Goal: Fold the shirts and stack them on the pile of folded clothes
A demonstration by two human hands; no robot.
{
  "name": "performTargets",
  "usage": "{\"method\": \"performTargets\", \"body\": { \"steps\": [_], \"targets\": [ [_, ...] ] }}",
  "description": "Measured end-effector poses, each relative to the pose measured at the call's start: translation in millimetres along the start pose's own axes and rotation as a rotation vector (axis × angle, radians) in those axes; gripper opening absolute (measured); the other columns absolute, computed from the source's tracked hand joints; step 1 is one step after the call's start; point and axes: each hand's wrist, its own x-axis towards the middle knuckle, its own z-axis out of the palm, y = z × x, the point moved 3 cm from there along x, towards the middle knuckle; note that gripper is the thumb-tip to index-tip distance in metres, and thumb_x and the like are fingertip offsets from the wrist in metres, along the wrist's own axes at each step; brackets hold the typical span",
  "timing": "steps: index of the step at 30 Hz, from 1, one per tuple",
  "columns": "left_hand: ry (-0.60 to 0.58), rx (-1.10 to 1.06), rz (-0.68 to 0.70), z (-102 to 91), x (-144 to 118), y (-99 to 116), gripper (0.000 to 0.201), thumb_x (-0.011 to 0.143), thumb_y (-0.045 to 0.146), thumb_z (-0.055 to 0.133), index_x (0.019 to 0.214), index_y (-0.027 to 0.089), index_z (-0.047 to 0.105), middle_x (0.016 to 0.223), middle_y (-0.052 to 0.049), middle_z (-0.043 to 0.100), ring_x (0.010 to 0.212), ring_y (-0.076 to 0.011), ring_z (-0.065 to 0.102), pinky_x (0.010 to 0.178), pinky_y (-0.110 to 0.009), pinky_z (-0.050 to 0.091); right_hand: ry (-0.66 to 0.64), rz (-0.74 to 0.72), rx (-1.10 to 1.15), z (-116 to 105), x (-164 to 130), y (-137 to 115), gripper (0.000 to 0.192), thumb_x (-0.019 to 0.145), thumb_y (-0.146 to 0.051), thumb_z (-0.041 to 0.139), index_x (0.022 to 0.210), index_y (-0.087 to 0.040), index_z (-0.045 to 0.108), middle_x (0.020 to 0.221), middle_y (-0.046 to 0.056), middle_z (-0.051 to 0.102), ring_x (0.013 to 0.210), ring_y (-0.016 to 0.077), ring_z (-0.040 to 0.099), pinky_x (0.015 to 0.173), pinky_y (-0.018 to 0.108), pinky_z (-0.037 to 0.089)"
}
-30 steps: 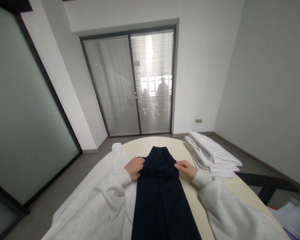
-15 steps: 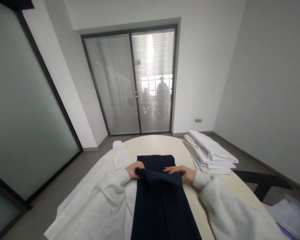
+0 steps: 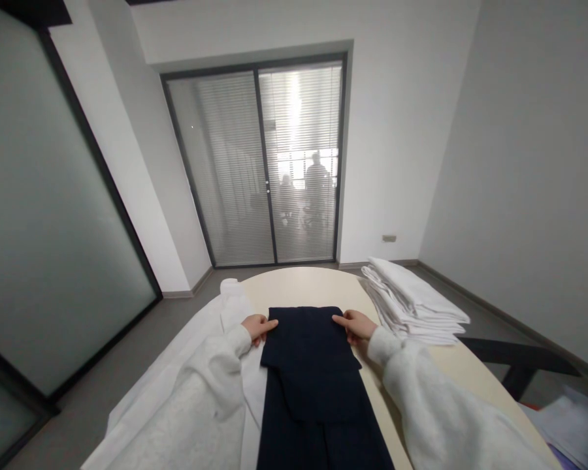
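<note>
Dark navy trousers (image 3: pixel 311 365) lie lengthwise on the pale table, with their far end folded back over the legs towards me. My left hand (image 3: pixel 259 328) is at the left edge of the fold, its thumb on top of the cloth and its fingers curled at the side. At the right edge, my right hand (image 3: pixel 357 326) grips the same fold, thumb and finger on the fabric. The fingers' undersides are hidden. Beside my left forearm a white garment (image 3: pixel 176 372) is spread along the table, partly under the trousers.
A stack of folded white cloth (image 3: pixel 416 303) sits at the table's right edge. A black chair arm (image 3: pixel 519 356) and some papers (image 3: pixel 575 418) are beyond it. Past the table (image 3: pixel 294 279) stands a glass door with blinds (image 3: pixel 304 215), with people's silhouettes behind.
The lifted flap of the trousers has come down flat towards me. Both hands have moved from the flap to the sides of the fold.
</note>
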Motion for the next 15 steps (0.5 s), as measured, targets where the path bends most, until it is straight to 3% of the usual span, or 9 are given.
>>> {"method": "performTargets", "body": {
  "steps": [4,7,11,15],
  "targets": [
    [-0.081,-0.237,0.057,11.8,6,9,0.04,0.06,0.051,0.068,0.071,0.014,0.06,0.042,0.002,0.054,0.035,-0.0107,0.046,0.038,-0.022,0.034,-0.054,-0.088,0.039,9,14,-7,0.037,0.057,-0.043,0.072,0.077,-0.018,0.054,0.046,-0.004,0.054,0.031,0.0099,0.043,0.032,0.024,0.031],
    [-0.11,-0.565,0.084,14.3,10,19,0.033,0.059,0.037,0.073,0.08,0.013,0.062,0.067,-0.004,0.067,0.058,-0.0149,0.062,0.055,-0.024,0.047,-0.059,-0.177,0.193,13,29,-11,0.032,0.057,-0.042,0.067,0.073,-0.018,0.053,0.04,-0.007,0.046,0.033,0.0085,0.041,0.035,0.022,0.03],
    [-0.061,-0.851,0.075,11.9,21,29,0.029,0.062,0.026,0.071,0.087,0.014,0.062,0.085,-0.009,0.069,0.079,-0.0201,0.065,0.074,-0.03,0.051,0.005,-0.253,0.307,14,45,-16,0.034,0.056,-0.046,0.062,0.072,-0.02,0.047,0.045,-0.008,0.047,0.035,0.0064,0.037,0.036,0.02,0.025],
    [0.008,-0.96,0.076,12.3,37,35,0.035,0.061,0.021,0.071,0.092,0.013,0.059,0.088,-0.011,0.068,0.082,-0.0225,0.065,0.076,-0.034,0.051,0.175,-0.307,0.304,9,56,-22,0.031,0.061,-0.046,0.056,0.071,-0.021,0.042,0.056,-0.005,0.053,0.049,0.0107,0.049,0.047,0.022,0.037]
  ]
}}
